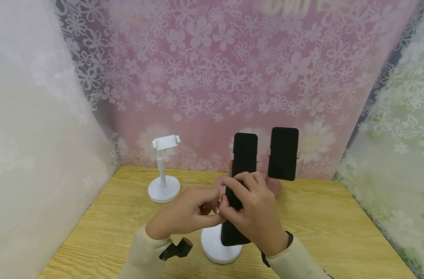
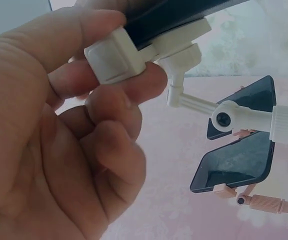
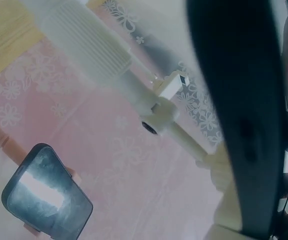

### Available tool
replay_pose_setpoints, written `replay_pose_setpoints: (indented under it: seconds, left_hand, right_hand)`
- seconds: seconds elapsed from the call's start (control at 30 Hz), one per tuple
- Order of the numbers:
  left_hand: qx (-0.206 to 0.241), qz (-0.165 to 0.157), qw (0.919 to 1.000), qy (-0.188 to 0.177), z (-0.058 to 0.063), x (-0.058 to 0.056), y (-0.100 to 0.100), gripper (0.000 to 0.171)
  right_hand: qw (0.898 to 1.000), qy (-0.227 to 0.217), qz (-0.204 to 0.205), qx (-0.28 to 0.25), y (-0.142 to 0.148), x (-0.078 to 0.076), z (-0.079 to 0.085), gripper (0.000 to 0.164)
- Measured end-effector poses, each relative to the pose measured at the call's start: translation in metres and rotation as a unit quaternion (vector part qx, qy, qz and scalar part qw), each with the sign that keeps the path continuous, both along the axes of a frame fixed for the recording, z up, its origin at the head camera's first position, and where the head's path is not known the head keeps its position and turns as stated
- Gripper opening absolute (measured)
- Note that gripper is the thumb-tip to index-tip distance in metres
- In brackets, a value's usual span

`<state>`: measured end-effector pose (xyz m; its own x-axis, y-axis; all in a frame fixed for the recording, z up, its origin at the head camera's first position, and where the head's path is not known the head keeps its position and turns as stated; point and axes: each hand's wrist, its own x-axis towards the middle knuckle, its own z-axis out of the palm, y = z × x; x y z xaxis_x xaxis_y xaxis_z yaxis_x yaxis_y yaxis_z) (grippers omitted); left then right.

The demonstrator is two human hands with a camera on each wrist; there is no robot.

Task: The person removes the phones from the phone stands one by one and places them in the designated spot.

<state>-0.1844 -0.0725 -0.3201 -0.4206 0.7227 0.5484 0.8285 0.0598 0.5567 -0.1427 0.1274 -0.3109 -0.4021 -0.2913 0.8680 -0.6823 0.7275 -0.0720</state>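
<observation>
My left hand [image 1: 191, 209] pinches the white end clamp [image 2: 116, 55] of a phone stand between thumb and fingers. Above that stand's round white base [image 1: 220, 248], a black phone [image 1: 232, 234] lies tilted against the holder. My right hand [image 1: 255, 209] grips this phone from the right, its fingers across the front and its thumb toward the left edge. In the right wrist view, the dark phone [image 3: 239, 120] blocks much of the right side, and the stand's ribbed white post [image 3: 89, 45] slants in from the top. Whether the phone is fully seated in the clamp cannot be told.
Behind my hands, two pink stands hold upright black phones, one left [image 1: 244, 151] and one right [image 1: 283, 155]. A second white phone stand [image 1: 164, 190] stands at the back left of the wooden table [image 1: 103, 224]. Floral cloth [image 1: 205, 77] hangs behind and on both sides.
</observation>
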Motion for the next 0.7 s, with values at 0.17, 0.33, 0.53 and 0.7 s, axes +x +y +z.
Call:
replay_pose_setpoints:
  seconds: [0.17, 0.33, 0.53, 0.7]
  left_hand:
    - [-0.005, -0.006, 1.0, -0.002, 0.0001, -0.0012, -0.0014, 0.031]
    - [-0.013, 0.002, 0.9999, 0.002, 0.0016, 0.0014, -0.0039, 0.03]
    - [-0.02, 0.0, 0.9998, 0.004, 0.0025, 0.0027, -0.0037, 0.026]
    - [-0.03, -0.009, 0.9995, 0.009, 0.0029, 0.0035, -0.0036, 0.024]
  right_hand:
    - [1.0, -0.001, -0.002, 0.0, 0.001, 0.0002, 0.0008, 0.024]
    - [1.0, -0.009, 0.001, 0.001, 0.0007, 0.0013, 0.0013, 0.024]
    - [1.0, -0.002, 0.003, -0.007, 0.0025, 0.0025, -0.0004, 0.025]
    - [1.0, 0.004, 0.012, -0.008, 0.0056, 0.0046, -0.0011, 0.022]
